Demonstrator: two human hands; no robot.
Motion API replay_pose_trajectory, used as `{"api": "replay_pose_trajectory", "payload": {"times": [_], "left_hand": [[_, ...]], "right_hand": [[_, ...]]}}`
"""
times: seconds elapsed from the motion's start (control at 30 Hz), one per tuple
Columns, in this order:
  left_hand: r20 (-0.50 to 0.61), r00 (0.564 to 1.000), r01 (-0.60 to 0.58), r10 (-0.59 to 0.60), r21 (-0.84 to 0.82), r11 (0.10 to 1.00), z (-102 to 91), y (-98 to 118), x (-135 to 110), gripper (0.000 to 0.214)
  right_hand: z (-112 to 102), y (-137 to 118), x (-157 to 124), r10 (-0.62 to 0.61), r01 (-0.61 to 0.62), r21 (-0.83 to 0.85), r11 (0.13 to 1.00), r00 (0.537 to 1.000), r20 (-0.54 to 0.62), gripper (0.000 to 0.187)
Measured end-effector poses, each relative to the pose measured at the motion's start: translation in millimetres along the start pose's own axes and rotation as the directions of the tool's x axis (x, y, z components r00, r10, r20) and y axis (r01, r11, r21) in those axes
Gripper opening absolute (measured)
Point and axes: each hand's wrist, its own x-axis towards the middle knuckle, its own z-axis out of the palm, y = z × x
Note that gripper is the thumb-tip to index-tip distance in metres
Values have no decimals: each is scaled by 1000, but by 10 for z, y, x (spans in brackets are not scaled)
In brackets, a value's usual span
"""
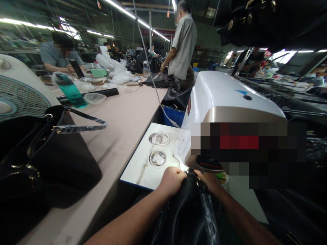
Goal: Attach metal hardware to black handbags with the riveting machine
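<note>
A black leather handbag hangs below a white machine with a partly blurred front. My left hand is closed on the bag's upper edge, close under the machine head. On the other side, my right hand grips the same bag near a gold metal fitting, its fingers partly hidden by the machine. Clear plastic wraps a strap running down the bag's front. White machine table lies under the left hand, with round recesses holding small metal parts.
Another black handbag with a wrapped strap stands on the long table to the left. Behind it are a fan, a teal bottle and a clear bowl. A blue crate sits beyond the machine table. Co-workers are farther back.
</note>
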Motion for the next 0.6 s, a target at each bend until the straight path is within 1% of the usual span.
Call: {"api": "replay_pose_trajectory", "payload": {"times": [0.13,0.33,0.43,0.5,0.6], "left_hand": [[10,1000,-6,6,4,1000,3,-1,11,16],[8,1000,-14,14,9,1000,-17,52,-23,16],[14,1000,-19,19,4,1000,-8,21,-68,16],[7,999,-35,35,13,999,19,-25,-103,16],[-7,998,-62,63,32,998,70,-87,-153,17]], "right_hand": [[-12,-26,11,23,-23,3,1000,999,42,32],[-44,-139,2,15,-16,19,1000,999,49,31],[-56,-200,-54,22,-24,38,999,999,47,31],[-46,-222,-106,87,-87,112,990,996,11,34],[-23,-229,-172,224,-214,257,942,975,-9,43]]}}
